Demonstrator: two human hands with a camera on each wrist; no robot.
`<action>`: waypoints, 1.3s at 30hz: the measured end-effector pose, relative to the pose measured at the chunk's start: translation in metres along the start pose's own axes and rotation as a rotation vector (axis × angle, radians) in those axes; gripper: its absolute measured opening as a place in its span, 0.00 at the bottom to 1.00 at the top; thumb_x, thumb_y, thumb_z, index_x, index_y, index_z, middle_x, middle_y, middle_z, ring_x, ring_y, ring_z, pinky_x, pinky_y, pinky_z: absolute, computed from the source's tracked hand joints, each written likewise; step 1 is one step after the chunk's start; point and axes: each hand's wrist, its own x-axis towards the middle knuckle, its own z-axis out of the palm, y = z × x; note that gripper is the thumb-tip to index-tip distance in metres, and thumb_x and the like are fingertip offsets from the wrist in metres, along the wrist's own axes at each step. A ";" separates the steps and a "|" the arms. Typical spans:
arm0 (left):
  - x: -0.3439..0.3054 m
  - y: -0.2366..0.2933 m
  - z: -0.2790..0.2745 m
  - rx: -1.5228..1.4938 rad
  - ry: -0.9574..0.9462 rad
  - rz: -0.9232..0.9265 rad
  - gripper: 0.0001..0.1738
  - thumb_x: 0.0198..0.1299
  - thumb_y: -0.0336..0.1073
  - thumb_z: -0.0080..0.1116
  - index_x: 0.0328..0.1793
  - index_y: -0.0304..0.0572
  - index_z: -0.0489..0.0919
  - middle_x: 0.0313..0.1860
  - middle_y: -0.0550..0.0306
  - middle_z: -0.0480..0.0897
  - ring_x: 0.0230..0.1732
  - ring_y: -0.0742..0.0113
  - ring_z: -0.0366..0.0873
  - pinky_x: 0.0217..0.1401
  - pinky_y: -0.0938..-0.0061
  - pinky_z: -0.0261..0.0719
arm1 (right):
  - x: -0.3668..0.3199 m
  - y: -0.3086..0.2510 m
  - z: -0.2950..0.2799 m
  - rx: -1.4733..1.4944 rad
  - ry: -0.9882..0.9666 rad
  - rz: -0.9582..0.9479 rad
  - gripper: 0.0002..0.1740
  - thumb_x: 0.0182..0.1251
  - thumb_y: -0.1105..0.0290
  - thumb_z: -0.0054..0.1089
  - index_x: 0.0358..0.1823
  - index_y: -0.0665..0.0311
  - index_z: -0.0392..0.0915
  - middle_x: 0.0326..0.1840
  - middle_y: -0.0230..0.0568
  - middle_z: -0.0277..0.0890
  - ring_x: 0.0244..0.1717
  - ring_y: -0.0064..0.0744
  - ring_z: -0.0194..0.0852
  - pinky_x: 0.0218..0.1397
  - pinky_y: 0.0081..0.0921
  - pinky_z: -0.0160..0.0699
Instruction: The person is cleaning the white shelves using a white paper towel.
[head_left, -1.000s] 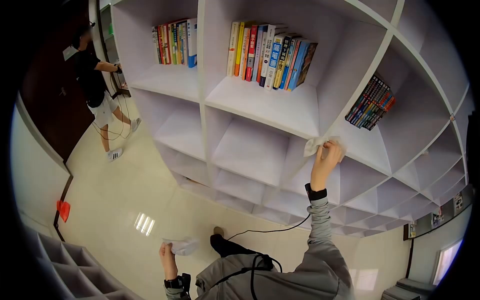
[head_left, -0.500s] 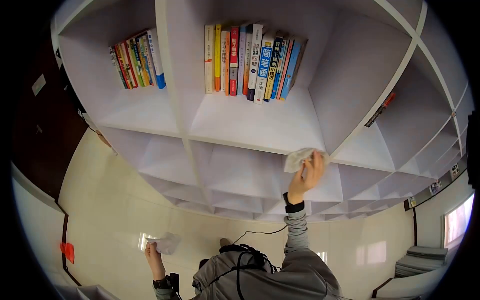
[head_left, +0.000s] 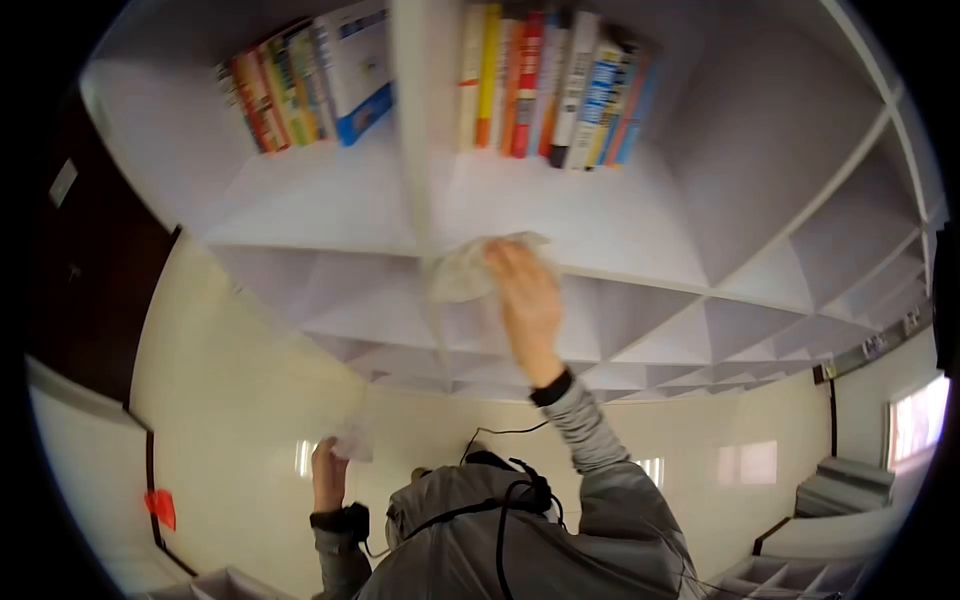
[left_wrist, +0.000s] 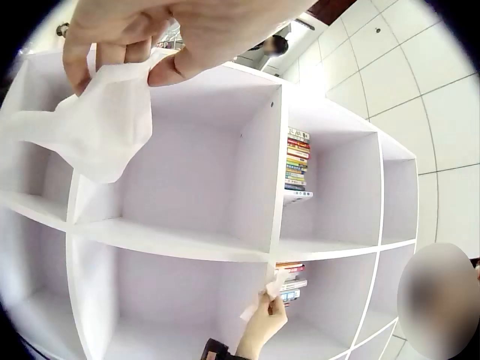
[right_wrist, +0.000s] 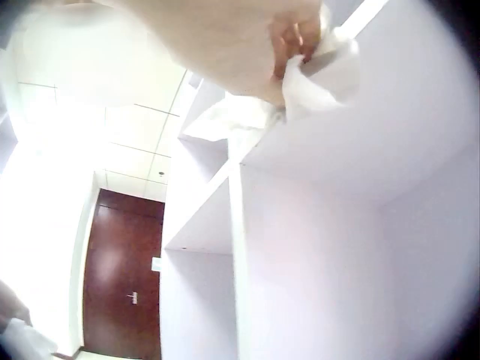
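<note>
My right hand [head_left: 530, 310] holds a thin white cloth [head_left: 463, 275] at the front edge of a white bookshelf [head_left: 600, 225], beside an upright divider. In the right wrist view, the cloth [right_wrist: 319, 94] bunches under the curled fingers [right_wrist: 289, 45] and hangs over the board's edge. Lower and to the left, my left hand [head_left: 328, 475] pinches a second white cloth [head_left: 353, 442] away from the shelf. The left wrist view shows this cloth [left_wrist: 112, 127] hanging loosely between thumb and fingers. Upright books [head_left: 550, 90] stand behind the right hand in the same compartment.
More books [head_left: 290, 90] stand in the compartment to the left. Lower shelf compartments run beneath the hands. A dark door [head_left: 80, 260] is at the far left, a red heart-shaped thing [head_left: 160, 508] below it. A black cable [head_left: 510, 431] trails below the right arm.
My right hand has moved left along the shelf's front edge with its cloth, from the right divider to the left one. The left hand still holds its cloth. The head view has shifted.
</note>
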 end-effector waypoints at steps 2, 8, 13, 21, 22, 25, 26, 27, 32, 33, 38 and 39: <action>0.022 0.027 -0.018 -0.218 -0.077 -0.208 0.15 0.53 0.19 0.52 0.48 0.28 0.70 0.41 0.51 0.73 0.45 0.61 0.74 0.50 0.69 0.74 | -0.005 0.017 -0.003 -0.042 -0.041 -0.029 0.23 0.48 0.79 0.54 0.50 0.59 0.77 0.51 0.36 0.76 0.55 0.37 0.72 0.52 0.32 0.69; 0.023 -0.030 -0.041 -0.728 -0.117 -0.347 0.14 0.59 0.25 0.49 0.51 0.28 0.68 0.45 0.48 0.74 0.48 0.60 0.74 0.48 0.67 0.75 | 0.006 0.067 -0.071 0.041 -0.247 0.178 0.20 0.48 0.82 0.60 0.46 0.60 0.80 0.52 0.38 0.76 0.55 0.39 0.69 0.59 0.31 0.65; 0.011 -0.047 -0.071 -1.224 0.033 -0.741 0.10 0.65 0.32 0.42 0.43 0.31 0.71 0.43 0.52 0.74 0.48 0.62 0.73 0.49 0.69 0.74 | 0.003 0.087 -0.098 0.050 -0.288 0.263 0.19 0.50 0.83 0.59 0.47 0.63 0.79 0.53 0.40 0.76 0.55 0.39 0.69 0.61 0.29 0.64; -0.034 -0.132 -0.084 -0.735 -0.128 -0.509 0.13 0.65 0.34 0.40 0.42 0.29 0.72 0.42 0.53 0.76 0.45 0.65 0.74 0.53 0.70 0.72 | 0.024 0.030 -0.042 0.025 -0.314 0.177 0.17 0.51 0.78 0.61 0.45 0.64 0.80 0.52 0.38 0.77 0.55 0.39 0.71 0.58 0.29 0.67; -0.032 -0.119 -0.085 -0.875 -0.107 -0.563 0.14 0.65 0.34 0.39 0.43 0.28 0.71 0.43 0.52 0.76 0.46 0.64 0.74 0.53 0.70 0.72 | 0.027 0.017 -0.031 0.006 -0.287 0.165 0.16 0.51 0.77 0.62 0.44 0.64 0.80 0.51 0.37 0.77 0.54 0.39 0.71 0.57 0.29 0.67; -0.030 -0.101 -0.084 -1.066 -0.077 -0.660 0.15 0.65 0.35 0.39 0.44 0.28 0.71 0.43 0.51 0.76 0.48 0.62 0.75 0.54 0.69 0.73 | 0.034 -0.019 -0.003 -0.007 -0.236 0.152 0.15 0.50 0.74 0.64 0.42 0.63 0.81 0.47 0.36 0.79 0.51 0.40 0.73 0.54 0.29 0.70; -0.027 -0.098 -0.082 -1.121 -0.065 -0.686 0.15 0.65 0.35 0.39 0.45 0.27 0.71 0.43 0.51 0.76 0.49 0.61 0.75 0.55 0.68 0.73 | 0.036 -0.026 0.006 -0.019 -0.219 0.150 0.15 0.50 0.74 0.64 0.42 0.62 0.81 0.47 0.36 0.79 0.50 0.40 0.73 0.54 0.29 0.70; -0.027 -0.094 -0.081 -1.122 -0.067 -0.684 0.15 0.65 0.35 0.39 0.45 0.27 0.71 0.43 0.51 0.76 0.49 0.61 0.75 0.55 0.68 0.73 | 0.037 -0.029 0.012 -0.031 -0.202 0.148 0.14 0.50 0.73 0.64 0.41 0.61 0.81 0.46 0.36 0.79 0.49 0.40 0.74 0.53 0.28 0.70; -0.033 -0.096 -0.093 -1.156 -0.158 -0.727 0.19 0.65 0.36 0.38 0.52 0.25 0.68 0.51 0.46 0.75 0.56 0.58 0.72 0.59 0.65 0.71 | 0.036 -0.010 -0.002 0.110 -0.251 0.148 0.14 0.51 0.74 0.63 0.42 0.63 0.81 0.47 0.37 0.79 0.48 0.40 0.74 0.53 0.27 0.70; -0.034 -0.095 -0.096 -1.154 -0.159 -0.732 0.19 0.65 0.36 0.38 0.52 0.25 0.68 0.51 0.46 0.75 0.56 0.58 0.72 0.59 0.65 0.71 | 0.036 -0.001 -0.010 0.129 -0.273 0.160 0.14 0.52 0.75 0.62 0.43 0.65 0.80 0.47 0.38 0.79 0.49 0.40 0.74 0.54 0.27 0.70; -0.047 -0.108 -0.115 -1.160 -0.179 -0.689 0.24 0.65 0.37 0.34 0.60 0.25 0.64 0.58 0.45 0.71 0.60 0.56 0.69 0.63 0.64 0.67 | 0.018 0.031 -0.052 0.143 -0.305 0.306 0.14 0.59 0.81 0.55 0.47 0.70 0.78 0.51 0.42 0.77 0.54 0.33 0.73 0.59 0.25 0.68; -0.051 -0.108 -0.118 -1.160 -0.191 -0.694 0.24 0.65 0.37 0.34 0.60 0.25 0.64 0.58 0.45 0.71 0.60 0.56 0.69 0.63 0.64 0.67 | 0.011 0.034 -0.059 0.132 -0.308 0.313 0.14 0.59 0.81 0.55 0.47 0.70 0.78 0.51 0.42 0.77 0.54 0.33 0.73 0.59 0.25 0.68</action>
